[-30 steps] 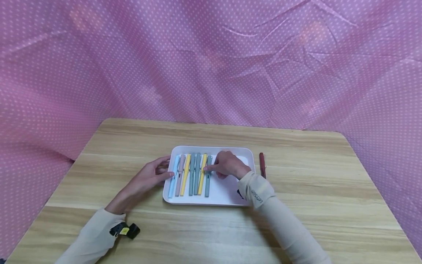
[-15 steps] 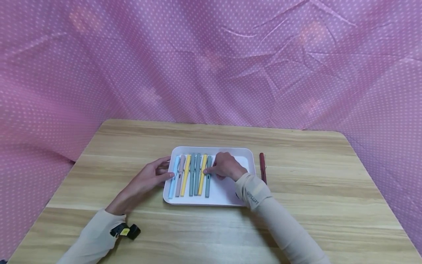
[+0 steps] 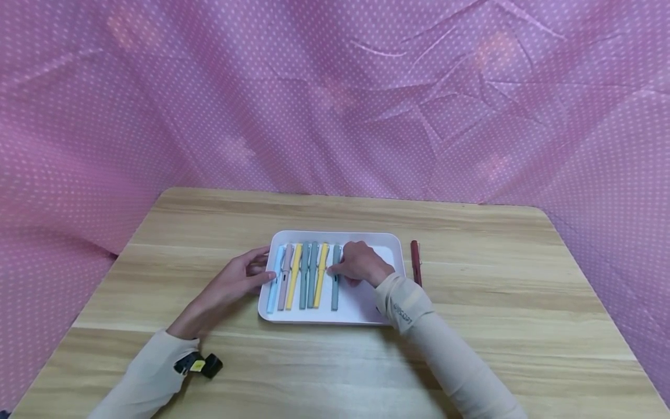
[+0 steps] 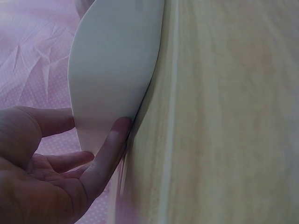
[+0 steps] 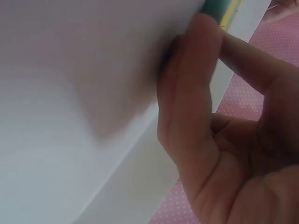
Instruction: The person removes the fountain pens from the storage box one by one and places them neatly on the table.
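A row of capped pens lies side by side in a white tray [image 3: 361, 308]. At its left end is a light blue pen [image 3: 274, 285], followed by a mauve pen [image 3: 285, 279], a yellow pen [image 3: 294, 276], two grey-green ones and another yellow pen [image 3: 321, 276]. Slightly apart on the right, the last grey-green pen [image 3: 335, 297] is pinched near its cap by my right hand [image 3: 361, 263]. My left hand [image 3: 241, 276] holds the tray's left side, thumb over the rim and fingers against the outer wall [image 4: 112, 60]. Fingers hide part of the pinched pen in the right wrist view.
A dark red pen [image 3: 416, 262] lies on the wooden table [image 3: 335, 372] just right of the tray, partly hidden by the right forearm. Pink dotted cloth [image 3: 335, 105] hangs behind and along both sides of the table.
My right hand has shifted slightly right with the last grey-green pen, widening the gap between it and the yellow pen. My left hand stays on the tray's edge.
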The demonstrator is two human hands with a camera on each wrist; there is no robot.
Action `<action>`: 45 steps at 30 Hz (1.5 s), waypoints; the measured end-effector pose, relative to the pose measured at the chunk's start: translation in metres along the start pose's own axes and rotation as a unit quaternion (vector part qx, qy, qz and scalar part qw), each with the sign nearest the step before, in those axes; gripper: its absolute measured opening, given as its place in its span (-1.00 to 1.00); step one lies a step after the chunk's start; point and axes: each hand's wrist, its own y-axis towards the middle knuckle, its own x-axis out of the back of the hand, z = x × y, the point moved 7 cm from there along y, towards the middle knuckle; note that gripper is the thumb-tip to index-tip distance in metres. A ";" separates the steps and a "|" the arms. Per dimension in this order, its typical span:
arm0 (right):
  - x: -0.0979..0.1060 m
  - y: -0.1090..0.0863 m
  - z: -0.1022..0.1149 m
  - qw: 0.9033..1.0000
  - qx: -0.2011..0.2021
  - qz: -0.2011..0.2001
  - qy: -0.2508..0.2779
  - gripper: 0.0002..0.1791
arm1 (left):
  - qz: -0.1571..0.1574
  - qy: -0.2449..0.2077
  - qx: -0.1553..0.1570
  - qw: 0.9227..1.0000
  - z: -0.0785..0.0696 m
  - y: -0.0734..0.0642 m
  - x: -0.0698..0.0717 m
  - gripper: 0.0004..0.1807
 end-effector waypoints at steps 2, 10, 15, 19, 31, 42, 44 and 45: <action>0.000 0.000 0.000 1.000 -0.002 -0.001 -0.003 -0.66 | 0.000 -0.002 -0.001 1.000 0.000 0.000 0.000 -0.19; -0.001 -0.004 0.003 1.000 0.007 -0.010 -0.009 -0.65 | -0.004 -0.012 0.013 1.000 0.003 0.000 0.000 -0.17; -0.002 -0.005 0.003 1.000 0.009 -0.020 0.002 -0.65 | -0.004 -0.016 0.014 1.000 0.004 0.000 -0.001 -0.16; -0.002 -0.004 0.002 1.000 0.009 -0.023 0.017 -0.65 | -0.004 -0.013 0.013 1.000 0.003 0.001 -0.001 -0.17; 0.002 -0.006 -0.001 0.998 0.031 -0.021 0.054 -0.66 | -0.004 -0.011 0.014 1.000 0.004 0.001 -0.001 -0.17; 0.021 -0.018 -0.004 0.994 0.039 -0.031 0.099 -0.66 | -0.002 -0.003 0.006 1.000 0.000 0.000 -0.002 -0.17; 0.026 -0.021 -0.005 0.993 0.045 -0.033 0.105 -0.66 | -0.001 0.001 0.000 1.000 0.000 -0.001 -0.002 -0.17; 0.028 -0.023 -0.005 0.992 0.048 -0.034 0.108 -0.66 | -0.002 0.001 0.002 1.000 0.000 -0.001 -0.002 -0.17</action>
